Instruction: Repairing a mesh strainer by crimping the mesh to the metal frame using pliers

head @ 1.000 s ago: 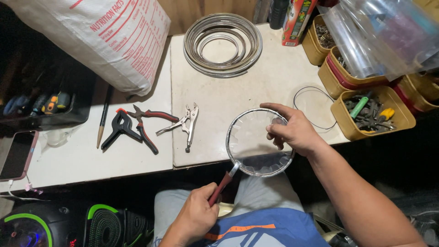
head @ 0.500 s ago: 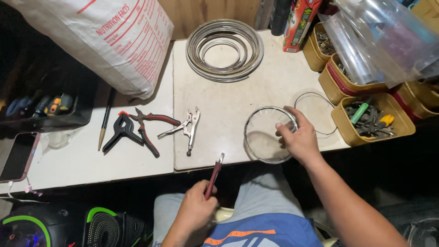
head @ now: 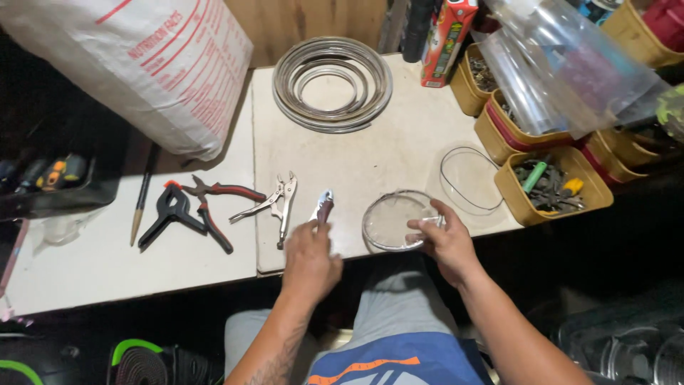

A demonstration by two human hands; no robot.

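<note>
My left hand (head: 311, 253) grips dark-red-handled pliers (head: 323, 207), whose metal jaws point away from me over the pale board (head: 356, 157). My right hand (head: 443, 241) holds the near-right rim of a small wire ring with clear film (head: 394, 219), which lies flat on the board near its front edge. A second, empty wire hoop (head: 469, 180) lies just right of it. Both hands work close together at the table's near edge.
Locking pliers (head: 278, 203), red-handled pliers (head: 214, 196), a black clamp (head: 171, 210) and a thin brush (head: 141, 196) lie to the left. A wire coil (head: 331, 84) sits at the back. A white sack (head: 135, 64) is back left; yellow bins (head: 552, 187) with plastic sheets stand right.
The right hand lowered the film-covered ring from in front of me onto the board. The left hand brought the pliers up from my lap to the board beside it.
</note>
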